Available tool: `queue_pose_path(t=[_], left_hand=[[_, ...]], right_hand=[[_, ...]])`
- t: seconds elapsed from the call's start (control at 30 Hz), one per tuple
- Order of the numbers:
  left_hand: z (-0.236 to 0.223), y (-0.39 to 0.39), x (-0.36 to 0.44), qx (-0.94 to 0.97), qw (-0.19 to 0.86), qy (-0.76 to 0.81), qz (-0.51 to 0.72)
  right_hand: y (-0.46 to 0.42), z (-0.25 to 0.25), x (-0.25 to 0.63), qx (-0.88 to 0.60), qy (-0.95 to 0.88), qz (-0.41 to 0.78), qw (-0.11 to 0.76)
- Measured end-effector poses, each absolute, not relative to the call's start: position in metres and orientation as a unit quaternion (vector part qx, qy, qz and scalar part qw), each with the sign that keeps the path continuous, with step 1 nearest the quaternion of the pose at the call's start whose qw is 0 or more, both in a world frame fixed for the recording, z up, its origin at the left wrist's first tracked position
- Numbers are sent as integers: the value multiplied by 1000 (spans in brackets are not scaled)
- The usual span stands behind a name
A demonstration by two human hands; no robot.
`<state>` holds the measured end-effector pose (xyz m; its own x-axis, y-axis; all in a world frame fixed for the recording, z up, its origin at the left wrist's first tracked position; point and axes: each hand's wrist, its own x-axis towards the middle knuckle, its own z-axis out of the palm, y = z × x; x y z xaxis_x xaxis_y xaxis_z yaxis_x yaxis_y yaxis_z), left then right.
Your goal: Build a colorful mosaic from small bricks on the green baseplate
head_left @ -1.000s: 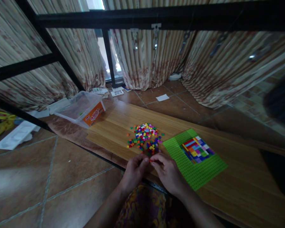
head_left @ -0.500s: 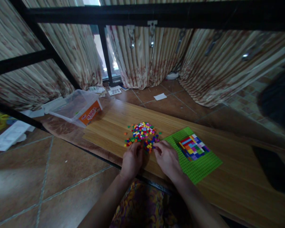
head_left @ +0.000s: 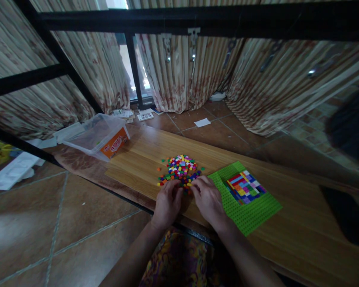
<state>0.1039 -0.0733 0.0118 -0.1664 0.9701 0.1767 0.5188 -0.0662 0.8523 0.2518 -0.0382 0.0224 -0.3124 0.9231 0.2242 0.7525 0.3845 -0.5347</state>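
Observation:
Small, bright toy bricks (head_left: 182, 165) lie in a loose pile on the wooden board. Both my hands are at the pile's near edge. My left hand (head_left: 168, 201) has its fingers curled and thumb close to them among the nearest bricks; what they hold, if anything, is hidden. My right hand (head_left: 206, 195) is pinched, with a small yellow brick (head_left: 189, 184) showing at its fingertips. Beside it on the right lies a green studded baseplate (head_left: 253, 217), which bears a rectangular patch of many-coloured bricks (head_left: 245, 186).
An open clear plastic bin (head_left: 89, 133) with an orange label stands at the board's left end. A dark flat object (head_left: 345, 215) lies at the right on the wooden board (head_left: 299, 235). Black metal bars (head_left: 179, 18) cross above, before striped curtains (head_left: 173, 75).
My right hand's fingertips have shifted slightly left and closed in, with yellow now showing at them. My left hand stays nearly in place, fingers a little further over the near bricks.

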Motion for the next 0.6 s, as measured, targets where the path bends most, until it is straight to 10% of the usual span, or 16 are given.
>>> queue_pose_path(t=[0.4,0.6], left_hand=[[16,-70,111,397,586,531,466],[19,-50,99,608,303,611,406]], right_hand=[[-46,36,265,-439,-771,350,299],[-20,21,268,-503,-786,224,281]])
